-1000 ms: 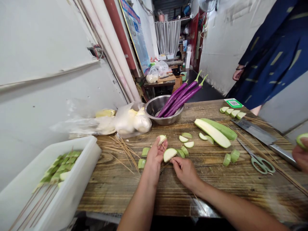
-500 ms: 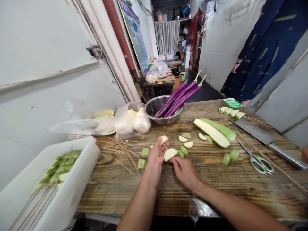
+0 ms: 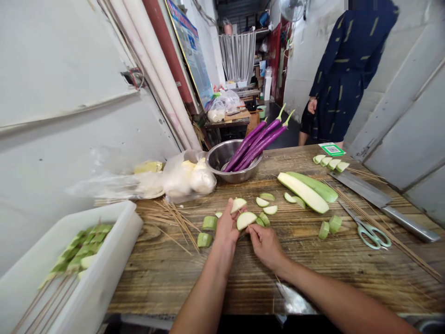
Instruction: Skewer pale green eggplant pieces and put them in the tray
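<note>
My left hand (image 3: 226, 227) pinches a pale half-round zucchini slice (image 3: 238, 204) between thumb and fingers. In my right hand (image 3: 266, 243), the closed fingers grip a thin bamboo skewer (image 3: 248, 226), which carries another zucchini slice (image 3: 246, 221) close to the fingertips. The skewer's tip points at the slice in my left hand; whether it has entered is hard to make out. Thick green zucchini pieces (image 3: 205, 240) lie beside my left wrist, and loose slices (image 3: 270, 210) are scattered beyond my hands.
Two zucchini halves (image 3: 306, 195), scissors (image 3: 373, 235) and a cleaver (image 3: 368, 190) lie right. Eggplants (image 3: 255, 146) rest in a steel bowl (image 3: 210, 162). A white bin (image 3: 118, 246) of filled skewers stands left, near loose skewers (image 3: 174, 218). A person (image 3: 342, 93) stands beyond the table.
The two slices have come closer together, the left one now turned more toward the camera. The person in the dark patterned dress has moved left and farther away. My view has shifted slightly.
</note>
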Tool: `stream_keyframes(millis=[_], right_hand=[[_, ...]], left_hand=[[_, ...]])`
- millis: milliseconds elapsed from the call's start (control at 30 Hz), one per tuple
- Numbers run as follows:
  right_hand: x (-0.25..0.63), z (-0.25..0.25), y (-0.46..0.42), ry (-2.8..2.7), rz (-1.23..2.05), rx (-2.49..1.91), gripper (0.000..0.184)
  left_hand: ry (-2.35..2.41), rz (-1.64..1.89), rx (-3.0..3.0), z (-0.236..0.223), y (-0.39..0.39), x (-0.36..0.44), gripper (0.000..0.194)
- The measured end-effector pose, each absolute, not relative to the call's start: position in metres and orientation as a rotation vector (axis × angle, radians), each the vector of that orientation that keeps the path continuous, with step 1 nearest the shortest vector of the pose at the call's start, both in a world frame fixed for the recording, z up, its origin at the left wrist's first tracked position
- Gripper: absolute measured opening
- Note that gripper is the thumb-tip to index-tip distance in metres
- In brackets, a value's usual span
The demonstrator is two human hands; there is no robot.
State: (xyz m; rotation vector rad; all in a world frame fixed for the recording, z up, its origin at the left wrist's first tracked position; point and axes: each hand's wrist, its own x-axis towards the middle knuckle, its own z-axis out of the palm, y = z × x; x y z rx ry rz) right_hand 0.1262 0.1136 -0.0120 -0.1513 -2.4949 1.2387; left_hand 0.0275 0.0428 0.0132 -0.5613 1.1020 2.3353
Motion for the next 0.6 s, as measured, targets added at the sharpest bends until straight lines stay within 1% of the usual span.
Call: stream_keyframes(millis=[67, 333, 600], right_hand=[[0.1266, -0.0113, 0.1133, -2.481, 1.252, -0.141, 0.024], [0.1277, -0.0147, 0.1104, -2.453, 1.239, -0.115, 0.026], [0.1287, -0.0137, 0.1091, -2.435, 1.240, -0.155, 0.026]], left_hand=[[1.117, 2.367, -0.527, 0.0138, 0.0414, 0.0260, 0.022], [1.227, 2.459, -0.540, 0.0151, 0.0438, 0.0265, 0.008], [1.244, 2.488, -0.531, 0.0150, 0.0469, 0.0292, 0.006]])
